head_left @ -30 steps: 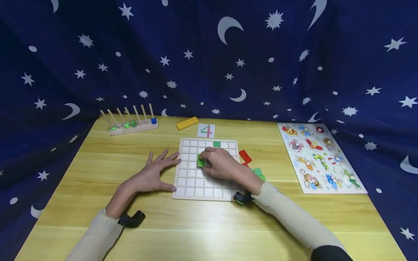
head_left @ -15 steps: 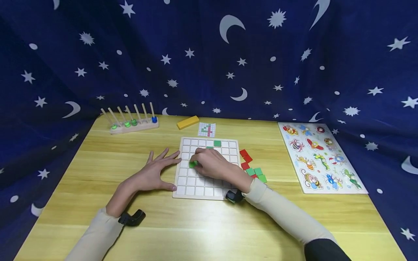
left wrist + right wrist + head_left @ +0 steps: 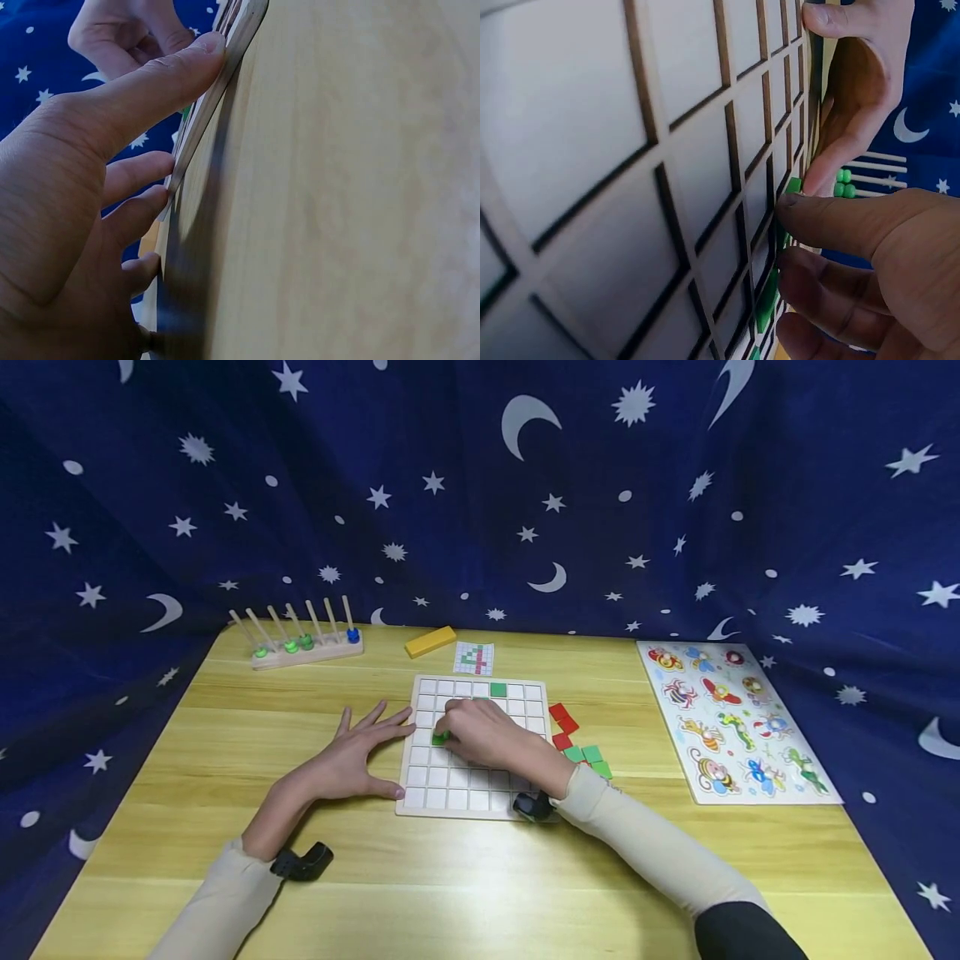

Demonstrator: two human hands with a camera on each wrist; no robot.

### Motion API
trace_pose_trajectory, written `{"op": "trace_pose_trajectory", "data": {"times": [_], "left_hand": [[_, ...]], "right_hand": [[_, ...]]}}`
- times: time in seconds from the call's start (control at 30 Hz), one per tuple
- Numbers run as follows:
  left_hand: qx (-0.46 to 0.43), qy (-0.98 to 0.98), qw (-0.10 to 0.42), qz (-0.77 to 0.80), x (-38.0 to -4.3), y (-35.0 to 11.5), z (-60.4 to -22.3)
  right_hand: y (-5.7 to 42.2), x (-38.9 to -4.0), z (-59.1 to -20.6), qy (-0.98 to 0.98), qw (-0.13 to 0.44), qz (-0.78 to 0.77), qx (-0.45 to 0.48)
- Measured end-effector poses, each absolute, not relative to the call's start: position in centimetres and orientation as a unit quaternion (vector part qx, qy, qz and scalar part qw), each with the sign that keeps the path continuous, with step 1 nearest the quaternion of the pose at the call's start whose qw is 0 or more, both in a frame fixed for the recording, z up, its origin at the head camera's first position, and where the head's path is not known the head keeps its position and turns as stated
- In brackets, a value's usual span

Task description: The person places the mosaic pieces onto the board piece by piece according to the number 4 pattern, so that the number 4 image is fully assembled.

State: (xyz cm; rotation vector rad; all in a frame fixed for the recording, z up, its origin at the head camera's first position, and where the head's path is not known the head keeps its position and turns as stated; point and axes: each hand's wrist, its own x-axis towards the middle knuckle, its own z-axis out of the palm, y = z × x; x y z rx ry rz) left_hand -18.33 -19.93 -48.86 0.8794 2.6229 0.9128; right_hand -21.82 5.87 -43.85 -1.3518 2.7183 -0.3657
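A white gridded board (image 3: 437, 798) with a pale wooden frame lies on the table. My left hand (image 3: 348, 760) spreads its fingers along the board's left edge; in the left wrist view the thumb (image 3: 169, 79) touches the rim. Over the board, my right hand (image 3: 483, 732) pinches a green square tile (image 3: 439, 739) at a cell near the left side. The right wrist view has thumb and finger on that tile (image 3: 793, 184), partly covered by them. Another green tile (image 3: 766, 301) sits in a cell close by. A darker green tile (image 3: 498, 691) fills a top-row cell.
Red tiles (image 3: 562, 741) and green tiles (image 3: 592, 753) lie loose at the board's right. Behind the board are a small pattern card (image 3: 474, 658), a yellow block (image 3: 431, 642) and a peg stand (image 3: 318, 651) with beads. An insect puzzle board (image 3: 701, 760) lies at right.
My right hand has moved a little left across the board, carrying the green tile to a cell farther left, and has lowered slightly. The left hand has stayed at the board's edge.
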Motion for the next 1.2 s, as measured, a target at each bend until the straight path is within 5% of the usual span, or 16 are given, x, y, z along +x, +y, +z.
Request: {"op": "trace_pose_trajectory", "data": {"times": [0.53, 1.2], "left_hand": [[0.297, 0.898, 0.115, 0.305, -18.2, -19.8, -48.9], [0.283, 0.900, 0.123, 0.309, -18.2, -19.8, -48.8]], "right_hand": [[6.8, -21.1, -42.7, 0.891, 0.056, -0.152, -0.425], [18.7, -20.2, -41.9, 0.933, -0.011, -0.187, -0.307]]}}
